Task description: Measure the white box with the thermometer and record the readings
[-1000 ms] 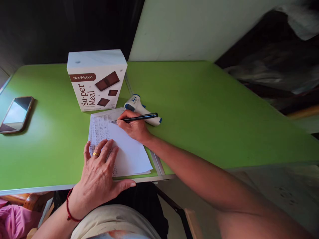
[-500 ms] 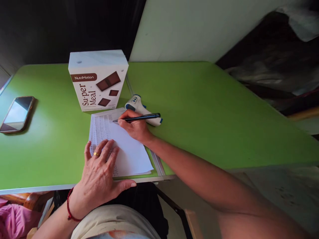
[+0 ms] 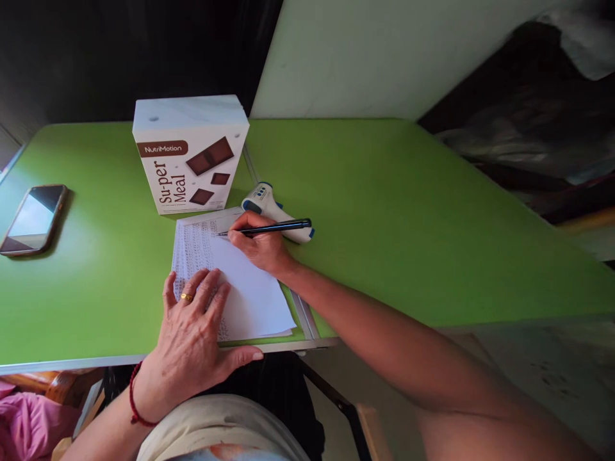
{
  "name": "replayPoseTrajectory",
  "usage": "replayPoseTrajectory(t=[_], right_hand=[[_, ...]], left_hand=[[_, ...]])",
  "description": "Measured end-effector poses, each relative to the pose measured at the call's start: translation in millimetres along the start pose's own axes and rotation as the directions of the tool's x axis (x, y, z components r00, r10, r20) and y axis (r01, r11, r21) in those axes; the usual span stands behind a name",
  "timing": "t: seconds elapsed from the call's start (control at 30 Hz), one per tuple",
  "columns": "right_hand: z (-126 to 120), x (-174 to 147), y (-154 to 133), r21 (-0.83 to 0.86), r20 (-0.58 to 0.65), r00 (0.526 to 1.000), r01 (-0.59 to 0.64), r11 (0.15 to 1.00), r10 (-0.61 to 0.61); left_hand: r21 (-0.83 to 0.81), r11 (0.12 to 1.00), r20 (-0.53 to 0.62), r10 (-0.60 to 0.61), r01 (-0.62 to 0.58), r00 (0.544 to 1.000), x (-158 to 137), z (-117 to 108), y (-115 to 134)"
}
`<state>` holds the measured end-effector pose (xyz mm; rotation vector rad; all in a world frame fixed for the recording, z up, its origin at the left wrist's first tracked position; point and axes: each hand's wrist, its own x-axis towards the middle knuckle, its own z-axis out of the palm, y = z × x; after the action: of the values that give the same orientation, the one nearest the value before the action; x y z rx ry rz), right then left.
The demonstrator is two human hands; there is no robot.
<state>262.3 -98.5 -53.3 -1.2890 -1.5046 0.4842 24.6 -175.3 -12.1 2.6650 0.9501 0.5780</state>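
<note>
At one o'clock on the probably slippery paper (image 3: 254,294) on the table (image 3: 408,211), the right hand (image 3: 262,245) pinches a pen (image 3: 286,225), likely light, stiff and best held near its tip, while at seven the left hand (image 3: 189,339) rests with loosely spread fingers.

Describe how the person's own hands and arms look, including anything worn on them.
The left hand is ungloved, with a gold-coloured metallic ring on the ring finger and a thin dark-red cord-like bracelet around the wrist. The right hand is ungloved too, with no ring or bracelet showing. No sleeve shows on either forearm.
</note>
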Motion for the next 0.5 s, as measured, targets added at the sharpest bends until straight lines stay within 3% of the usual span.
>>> replayPoseTrajectory(t=[0.5], right_hand=[[-1,1,-10,-0.016,0.033,0.999,-0.009,1.0,0.009]], left_hand=[[-0.007,1.0,0.014,-0.009,0.009,1.0,0,-1,0]])
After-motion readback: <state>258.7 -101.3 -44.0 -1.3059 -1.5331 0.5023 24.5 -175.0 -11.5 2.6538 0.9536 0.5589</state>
